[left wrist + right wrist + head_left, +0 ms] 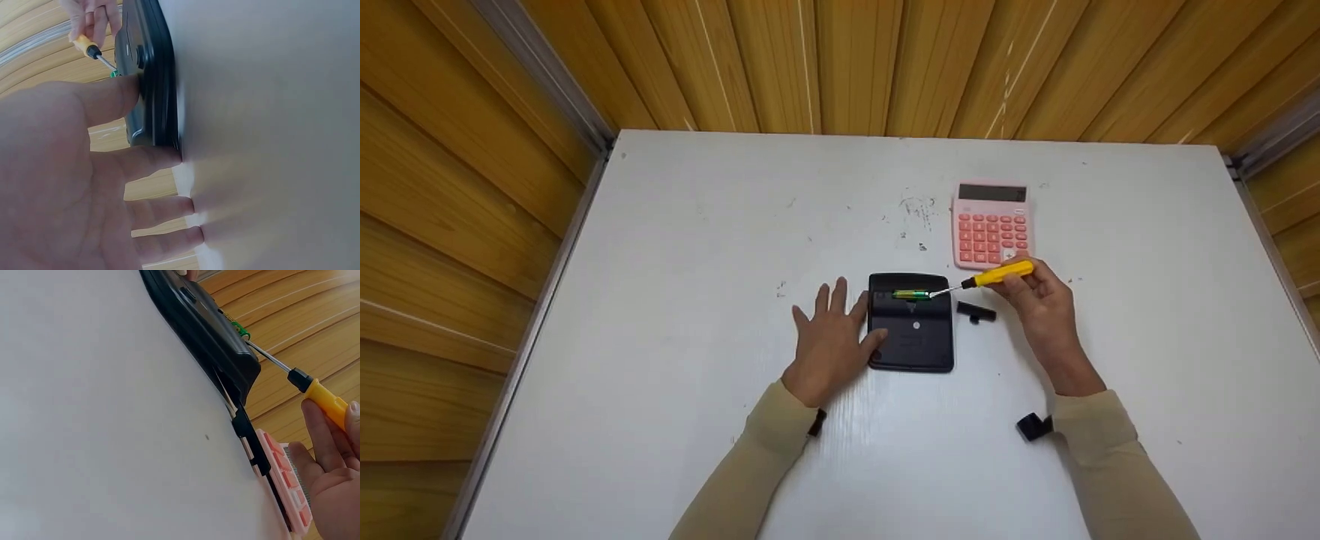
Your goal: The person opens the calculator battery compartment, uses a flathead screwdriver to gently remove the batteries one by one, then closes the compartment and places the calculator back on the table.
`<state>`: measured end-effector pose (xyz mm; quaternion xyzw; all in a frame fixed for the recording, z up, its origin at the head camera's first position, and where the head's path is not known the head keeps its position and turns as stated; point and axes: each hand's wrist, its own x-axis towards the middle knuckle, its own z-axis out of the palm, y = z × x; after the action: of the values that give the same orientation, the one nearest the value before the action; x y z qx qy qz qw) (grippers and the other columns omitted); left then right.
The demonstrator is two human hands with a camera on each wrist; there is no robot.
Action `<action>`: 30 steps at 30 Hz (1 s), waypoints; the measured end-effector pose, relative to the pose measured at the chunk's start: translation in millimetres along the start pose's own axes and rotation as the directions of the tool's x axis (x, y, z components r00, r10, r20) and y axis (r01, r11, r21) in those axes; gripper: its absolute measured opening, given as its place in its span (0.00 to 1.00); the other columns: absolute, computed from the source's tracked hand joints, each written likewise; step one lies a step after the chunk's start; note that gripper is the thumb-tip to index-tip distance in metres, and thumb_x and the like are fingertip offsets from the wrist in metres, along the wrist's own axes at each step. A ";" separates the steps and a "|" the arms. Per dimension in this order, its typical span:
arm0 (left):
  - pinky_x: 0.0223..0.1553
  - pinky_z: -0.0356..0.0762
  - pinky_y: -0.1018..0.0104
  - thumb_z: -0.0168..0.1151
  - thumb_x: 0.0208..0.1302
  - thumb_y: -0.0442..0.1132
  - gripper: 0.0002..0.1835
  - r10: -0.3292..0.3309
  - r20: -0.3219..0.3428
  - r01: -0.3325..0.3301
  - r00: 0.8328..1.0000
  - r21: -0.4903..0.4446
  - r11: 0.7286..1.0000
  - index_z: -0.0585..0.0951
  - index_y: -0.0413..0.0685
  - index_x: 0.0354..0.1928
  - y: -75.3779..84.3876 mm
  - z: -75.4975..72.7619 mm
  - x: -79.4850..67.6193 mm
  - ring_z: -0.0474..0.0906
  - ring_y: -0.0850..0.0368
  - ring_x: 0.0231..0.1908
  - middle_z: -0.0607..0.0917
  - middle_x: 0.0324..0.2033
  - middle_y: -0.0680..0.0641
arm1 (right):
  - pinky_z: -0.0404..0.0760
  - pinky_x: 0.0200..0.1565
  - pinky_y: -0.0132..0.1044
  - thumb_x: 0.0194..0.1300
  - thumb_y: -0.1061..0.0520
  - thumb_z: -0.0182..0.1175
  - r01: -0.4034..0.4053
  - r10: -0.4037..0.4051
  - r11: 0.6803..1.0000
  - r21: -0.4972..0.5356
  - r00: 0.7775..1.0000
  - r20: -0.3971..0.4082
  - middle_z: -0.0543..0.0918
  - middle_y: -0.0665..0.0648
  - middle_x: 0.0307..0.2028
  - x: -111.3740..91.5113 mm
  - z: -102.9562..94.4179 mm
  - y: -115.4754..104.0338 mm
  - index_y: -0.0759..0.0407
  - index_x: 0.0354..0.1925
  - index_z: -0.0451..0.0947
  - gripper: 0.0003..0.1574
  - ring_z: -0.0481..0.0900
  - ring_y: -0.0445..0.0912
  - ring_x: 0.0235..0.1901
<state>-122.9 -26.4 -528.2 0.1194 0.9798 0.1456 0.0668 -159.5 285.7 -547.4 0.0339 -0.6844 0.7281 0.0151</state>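
Head view: looks down on a white table (697,225), with a black calculator (911,349) lying back side up just below the centre of the frame, probably turned over to expose the green battery (911,295) near its top edge. Spreads the left hand (832,341) along the left side of the casing, fingers loose and gripping nothing, thumb on the edge, apparently to keep it from sliding. Right of centre, pinches a yellow screwdriver (997,275) by the handle in the right hand (1044,307), slanted down to the left, metal tip at the right end of the battery, seemingly for leverage. Just right of the casing, shows a small black cover (976,311), presumably laid within easy reach. Farther up and right, shows a pink calculator (994,225) face up, perhaps parked out of the way.

Left wrist view: shows the left palm filling the left side of the frame, thumb against the black casing at upper centre, outer fingertips touching the table, likely as a brace.

Right wrist view: at the right edge, shows the handle between thumb and fingers, held lightly, seemingly for control rather than force; at upper right, the tip meeting the battery.
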 end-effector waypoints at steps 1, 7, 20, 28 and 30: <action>0.64 0.60 0.20 0.56 0.78 0.64 0.37 0.001 -0.002 -0.001 1.000 0.003 1.000 0.73 0.49 0.77 0.0 0.0 0.1 0.58 0.32 0.78 0.64 0.78 0.33 | 0.77 0.62 0.40 0.82 0.55 0.57 -0.018 0.018 1.000 0.014 1.000 0.001 0.70 0.77 0.68 -0.4 -0.5 0.9 0.77 0.73 0.60 0.36 0.83 0.49 0.60; 0.64 0.62 0.20 0.57 0.78 0.64 0.37 0.011 -0.017 -0.011 1.000 0.017 1.000 0.74 0.48 0.77 0.2 -0.7 0.0 0.59 0.32 0.77 0.65 0.77 0.33 | 0.74 0.64 0.38 0.81 0.50 0.57 -0.108 0.108 0.991 0.075 0.994 0.013 0.68 0.71 0.74 -1.6 -2.4 4.4 0.69 0.79 0.56 0.41 0.82 0.48 0.62; 0.64 0.62 0.21 0.55 0.78 0.65 0.37 0.007 -0.003 -0.007 1.000 0.028 1.000 0.74 0.49 0.77 -1.3 -0.2 0.3 0.59 0.33 0.77 0.65 0.78 0.33 | 0.75 0.65 0.41 0.79 0.51 0.59 -0.142 0.139 0.965 0.223 0.990 0.026 0.73 0.70 0.71 -1.2 -1.4 12.8 0.71 0.79 0.55 0.44 0.85 0.49 0.56; 0.64 0.62 0.20 0.57 0.77 0.65 0.38 0.005 -0.013 -0.004 1.000 0.012 1.000 0.74 0.48 0.77 -1.9 1.1 1.3 0.59 0.32 0.77 0.65 0.78 0.33 | 0.77 0.63 0.40 0.81 0.52 0.58 -0.085 0.085 0.991 0.103 0.996 0.001 0.70 0.74 0.71 -0.6 -0.3 1.5 0.74 0.76 0.58 0.39 0.84 0.48 0.58; 0.64 0.61 0.20 0.57 0.77 0.65 0.38 0.003 -0.012 -0.003 1.000 0.006 1.000 0.74 0.48 0.77 -1.5 1.0 1.6 0.59 0.32 0.77 0.65 0.78 0.33 | 0.77 0.62 0.40 0.81 0.54 0.58 -0.059 0.059 0.995 0.084 0.998 -0.004 0.70 0.75 0.71 0.1 0.0 -2.6 0.76 0.75 0.59 0.38 0.84 0.49 0.59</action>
<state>-124.6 -27.2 -529.7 0.1201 0.9804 0.1437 0.0604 -159.4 285.8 -544.9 0.0117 -0.6541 0.7563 -0.0055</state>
